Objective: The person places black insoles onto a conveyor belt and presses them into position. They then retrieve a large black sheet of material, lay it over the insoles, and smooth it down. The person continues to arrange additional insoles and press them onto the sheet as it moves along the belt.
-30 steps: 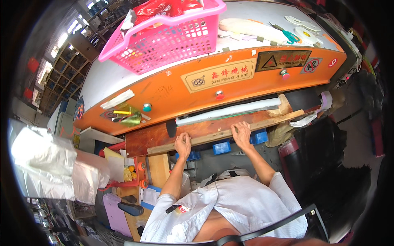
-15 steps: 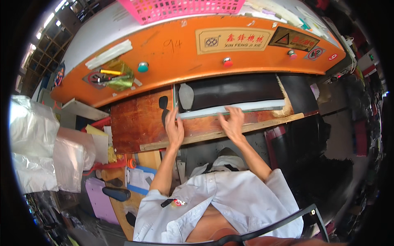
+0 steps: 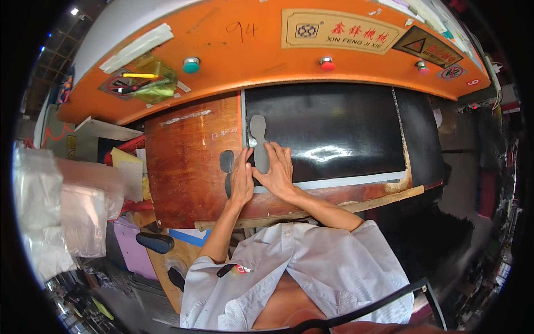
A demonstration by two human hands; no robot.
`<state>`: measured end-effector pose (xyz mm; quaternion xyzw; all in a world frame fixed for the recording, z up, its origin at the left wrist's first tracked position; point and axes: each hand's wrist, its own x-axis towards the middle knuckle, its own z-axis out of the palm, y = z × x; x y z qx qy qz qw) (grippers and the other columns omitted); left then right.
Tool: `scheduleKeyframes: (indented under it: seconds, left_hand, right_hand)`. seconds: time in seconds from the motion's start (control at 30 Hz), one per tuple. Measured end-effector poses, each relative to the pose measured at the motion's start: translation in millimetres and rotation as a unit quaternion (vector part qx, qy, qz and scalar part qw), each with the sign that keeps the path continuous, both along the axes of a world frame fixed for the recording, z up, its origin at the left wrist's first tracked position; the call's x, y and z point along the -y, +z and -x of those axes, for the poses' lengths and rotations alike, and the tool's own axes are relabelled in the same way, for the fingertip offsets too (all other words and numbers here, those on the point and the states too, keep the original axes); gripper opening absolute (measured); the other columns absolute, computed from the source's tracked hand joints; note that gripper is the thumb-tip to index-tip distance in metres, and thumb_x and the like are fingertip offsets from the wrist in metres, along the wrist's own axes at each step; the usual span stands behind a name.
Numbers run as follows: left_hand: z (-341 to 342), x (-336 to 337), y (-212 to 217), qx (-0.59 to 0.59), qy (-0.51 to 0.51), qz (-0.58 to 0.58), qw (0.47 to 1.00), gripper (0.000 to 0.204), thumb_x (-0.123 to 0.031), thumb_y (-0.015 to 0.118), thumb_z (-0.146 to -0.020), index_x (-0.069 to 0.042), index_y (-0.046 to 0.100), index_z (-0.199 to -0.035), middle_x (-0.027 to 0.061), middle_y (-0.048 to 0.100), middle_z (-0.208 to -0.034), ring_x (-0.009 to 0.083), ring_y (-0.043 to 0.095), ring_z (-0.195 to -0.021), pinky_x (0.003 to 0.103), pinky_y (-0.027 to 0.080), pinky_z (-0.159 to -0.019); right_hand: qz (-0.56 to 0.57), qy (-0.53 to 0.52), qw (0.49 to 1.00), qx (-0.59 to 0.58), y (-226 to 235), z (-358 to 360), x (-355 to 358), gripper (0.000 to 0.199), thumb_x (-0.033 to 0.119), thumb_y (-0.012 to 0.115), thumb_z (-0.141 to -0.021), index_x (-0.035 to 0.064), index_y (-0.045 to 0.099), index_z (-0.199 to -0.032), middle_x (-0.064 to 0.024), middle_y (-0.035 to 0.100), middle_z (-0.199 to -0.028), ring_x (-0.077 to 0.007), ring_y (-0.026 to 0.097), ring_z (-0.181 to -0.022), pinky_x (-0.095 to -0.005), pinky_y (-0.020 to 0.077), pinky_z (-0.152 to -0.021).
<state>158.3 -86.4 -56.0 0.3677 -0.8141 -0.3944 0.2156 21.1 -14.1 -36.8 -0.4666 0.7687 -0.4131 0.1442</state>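
Note:
A grey, sole-shaped piece (image 3: 258,129) lies lengthwise near the left edge of a glossy black sheet (image 3: 334,131). My right hand (image 3: 278,170) rests over its near end, the fingers along its right side and the thumb stretched toward my left hand. Beside its left edge, my left hand (image 3: 241,178) lies with fingers extended, at the border between sheet and wooden board. Both hands are open, close together. Left of my left hand, a dark sole-shaped piece (image 3: 226,161) sits on the board, partly hidden by that hand.
An orange machine panel (image 3: 222,72) with a green button (image 3: 191,65) and red buttons spans the far side. Reddish wooden board (image 3: 183,161) extends leftward, with a wooden strip (image 3: 384,201) along its front. Clear plastic bags (image 3: 83,211) hang at the left.
My hands have come together around the near end of the grey sole-shaped piece; the right moved left. The view has shifted: more of the black sheet shows, and the pink basket has left the picture.

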Motion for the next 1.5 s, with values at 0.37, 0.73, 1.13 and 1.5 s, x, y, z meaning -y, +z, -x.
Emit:
scheduleKeyframes:
  seconds: [0.37,0.73,1.13,1.5]
  left_hand:
    - [-7.5,-31.9,2.7,0.056,0.0,0.044,0.997,0.069,-0.011,0.072,-0.095,0.0,0.042,-0.156,0.0235,0.051,-0.156,0.0417,0.042,-0.15,0.051,0.033,-0.123]
    - [-15.4,-45.5,6.5,-0.031,0.091,0.105,0.99,0.043,-0.003,0.067,-0.094,0.003,0.061,-0.136,0.0209,0.069,-0.128,0.0392,0.063,-0.121,0.047,0.046,-0.107]
    - [-4.2,-80.0,-37.6,0.025,0.173,0.114,0.978,0.005,-0.013,0.073,-0.091,-0.009,0.075,-0.088,0.0084,0.07,-0.076,0.0306,0.066,-0.076,0.044,0.052,-0.069]
    - [7.9,-64.6,-13.5,0.016,0.172,0.036,0.984,0.015,-0.018,0.071,-0.097,-0.004,0.076,-0.097,0.0097,0.074,-0.082,0.0257,0.07,-0.081,0.04,0.054,-0.073]
  right_hand:
    - [0.026,-0.081,0.895,0.439,26.8,64.2,-47.0,0.068,0.016,0.083,-0.08,-0.0089,0.06,-0.14,-0.0186,0.069,-0.123,-0.0252,0.067,-0.108,-0.0413,0.0532,-0.1]
    - [0.033,-0.076,0.993,-0.084,-9.8,37.9,-28.2,0.075,0.017,0.086,-0.071,-0.008,0.058,-0.136,-0.0229,0.059,-0.138,-0.0404,0.053,-0.121,-0.05,0.0477,-0.104]
    - [0.074,-0.061,0.912,0.398,-6.8,133.7,20.9,0.077,0.025,0.085,-0.084,-0.016,0.055,-0.142,-0.0302,0.063,-0.138,-0.0288,0.064,-0.124,-0.0377,0.0491,-0.107]
    - [0.076,-0.062,0.897,0.431,-13.0,155.6,28.0,0.072,0.023,0.082,-0.088,-0.0146,0.055,-0.143,-0.0251,0.071,-0.125,-0.0254,0.069,-0.118,-0.0351,0.0521,-0.105]
